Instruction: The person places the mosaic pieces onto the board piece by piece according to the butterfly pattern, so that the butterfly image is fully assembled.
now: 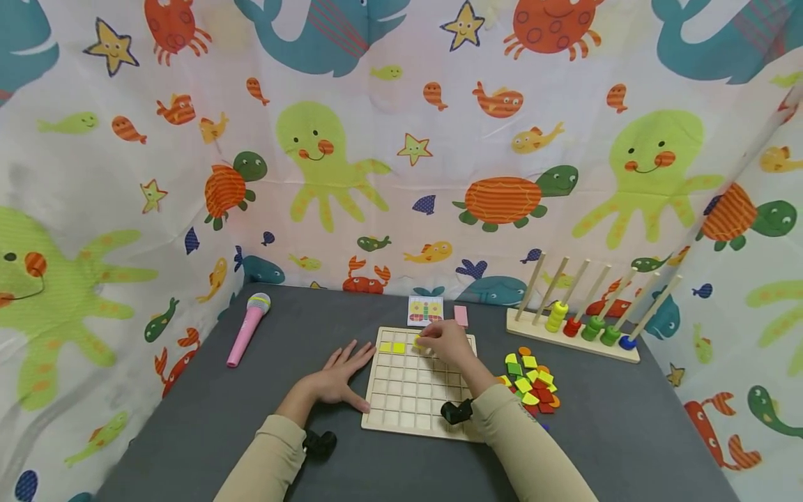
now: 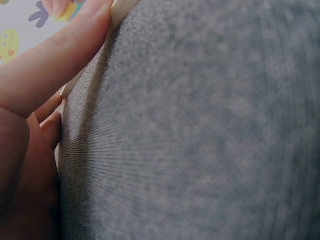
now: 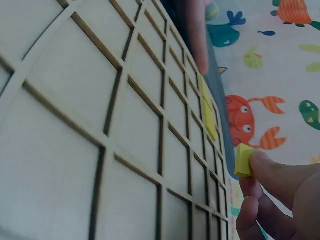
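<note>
the right hand (image 1: 444, 341) is grasping one yellow tile (image 3: 244, 161), pinched between the thumb and a finger; the right wrist view shows this clearly. the tile is above the far part of the board (image 1: 392, 403), tilted a little, and i cannot tell exactly over which cell it is. the left hand (image 1: 335, 376) grasps nothing: its fingers are spread, and the thumb touches the left side of the board. two other yellow tiles (image 1: 392, 347) lie side by side in cells, near the far left corner.

the step in hand seems to be setting the held tile into a cell. to do it well, it would be good to turn the tile flat first, with its sides parallel to the thin ridges, and then lower it straight down. the pinch should stay high on the tile, so that the fingertips do not hit the ridges. a light push of one finger could help it to sit fully. the left thumb should press only gently, because a shift of the board may spoil the aim. the card (image 1: 425, 311) beyond the board could be a guide for the place. the loose pieces (image 1: 530, 380) lie to the right of the board.
</note>
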The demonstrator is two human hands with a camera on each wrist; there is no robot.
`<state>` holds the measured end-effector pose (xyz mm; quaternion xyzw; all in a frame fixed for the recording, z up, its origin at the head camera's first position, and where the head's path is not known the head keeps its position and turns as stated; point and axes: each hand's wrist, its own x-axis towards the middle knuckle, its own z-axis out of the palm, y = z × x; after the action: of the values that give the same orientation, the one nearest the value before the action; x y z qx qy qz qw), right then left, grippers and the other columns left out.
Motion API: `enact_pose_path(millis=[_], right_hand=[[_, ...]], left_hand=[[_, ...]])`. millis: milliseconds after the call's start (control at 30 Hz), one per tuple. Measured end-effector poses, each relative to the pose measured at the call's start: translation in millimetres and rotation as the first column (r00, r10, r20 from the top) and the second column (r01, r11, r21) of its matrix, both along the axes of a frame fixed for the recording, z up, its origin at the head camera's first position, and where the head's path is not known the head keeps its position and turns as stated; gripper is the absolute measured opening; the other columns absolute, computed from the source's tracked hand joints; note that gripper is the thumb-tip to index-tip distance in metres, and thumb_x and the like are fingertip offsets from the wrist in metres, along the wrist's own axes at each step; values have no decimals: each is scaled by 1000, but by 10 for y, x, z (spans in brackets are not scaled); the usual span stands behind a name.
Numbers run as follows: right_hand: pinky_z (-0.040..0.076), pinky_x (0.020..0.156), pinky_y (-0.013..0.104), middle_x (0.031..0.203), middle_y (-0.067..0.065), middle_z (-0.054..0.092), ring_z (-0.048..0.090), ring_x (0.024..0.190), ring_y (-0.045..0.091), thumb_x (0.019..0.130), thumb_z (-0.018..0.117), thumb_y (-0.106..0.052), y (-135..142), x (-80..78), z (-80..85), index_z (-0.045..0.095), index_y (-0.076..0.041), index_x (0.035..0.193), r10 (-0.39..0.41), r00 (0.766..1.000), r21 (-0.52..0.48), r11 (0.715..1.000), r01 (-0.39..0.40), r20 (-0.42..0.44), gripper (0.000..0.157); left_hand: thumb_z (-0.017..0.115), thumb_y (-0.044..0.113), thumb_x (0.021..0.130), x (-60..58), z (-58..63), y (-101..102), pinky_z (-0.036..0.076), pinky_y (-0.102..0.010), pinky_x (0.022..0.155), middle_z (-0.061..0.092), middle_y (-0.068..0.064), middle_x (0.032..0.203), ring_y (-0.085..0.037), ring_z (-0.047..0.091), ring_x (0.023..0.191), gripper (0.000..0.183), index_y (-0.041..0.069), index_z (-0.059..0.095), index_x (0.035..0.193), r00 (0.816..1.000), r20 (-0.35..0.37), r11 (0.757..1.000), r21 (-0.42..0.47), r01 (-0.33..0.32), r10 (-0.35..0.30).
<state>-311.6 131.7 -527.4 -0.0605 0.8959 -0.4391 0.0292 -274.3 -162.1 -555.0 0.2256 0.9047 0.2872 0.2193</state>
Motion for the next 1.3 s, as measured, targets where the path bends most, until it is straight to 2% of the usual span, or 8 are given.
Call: enact_pose_path(millis=[167,333,533,700,833,1033,1300], right_hand=[[53,68,34,88,-1,70,62,77,16,91,78,-25,-143,-68,-106,79,-16,89,7,1000,71,997,-5,-15,10],[52,75,37,86,-5,70,61,80,15,91,78,-28,-174,-88,-134,80,-21,87,-13,999,167,986,18,-36,8],[52,66,34,83,-5,71,63,75,14,89,79,-27,-203,-30,-76,79,-20,85,30,1000,187,982,-31,5,8],[44,60,32,78,-3,65,57,70,16,87,81,-32,-225,-8,-59,71,-18,80,-15,999,230,973,6,36,18],[40,59,32,75,-1,62,55,68,18,88,80,-35,-221,-6,-66,67,-17,80,-51,998,223,974,41,38,24],[41,59,32,74,-1,63,55,69,18,89,79,-31,-130,15,-52,70,-17,82,-64,998,198,978,57,26,18],[48,67,33,85,0,67,58,76,18,92,76,-25,73,78,101,73,-13,93,-19,1000,168,986,17,9,12]], left_hand=[[83,68,66,-2,-17,-33,-4,-67,119,1,4,172,-32,-15,156,127,31,12,164,1000,-10,1000,20,0,0],[83,68,66,0,13,-6,-2,-69,119,-1,4,172,-34,-15,156,128,32,10,164,1000,7,1000,-5,-15,15],[84,67,65,-16,1,-3,-4,-69,118,0,4,172,-34,-14,156,127,31,12,164,1000,2,1000,10,-9,8],[83,69,65,-25,-15,-2,-3,-72,116,-3,6,172,-37,-16,155,127,34,10,163,1000,23,1000,21,-9,8],[84,69,63,-31,-36,-5,-3,-73,116,-2,7,172,-37,-15,155,128,36,11,163,1000,17,1000,24,-16,16],[84,68,64,-27,-25,-2,-4,-71,117,-1,4,172,-35,-15,156,128,33,12,164,1000,9,999,32,2,-2],[84,70,62,-37,-81,-11,-5,-65,120,1,6,172,-30,-15,157,130,33,12,164,1000,-6,1000,15,-8,8]])
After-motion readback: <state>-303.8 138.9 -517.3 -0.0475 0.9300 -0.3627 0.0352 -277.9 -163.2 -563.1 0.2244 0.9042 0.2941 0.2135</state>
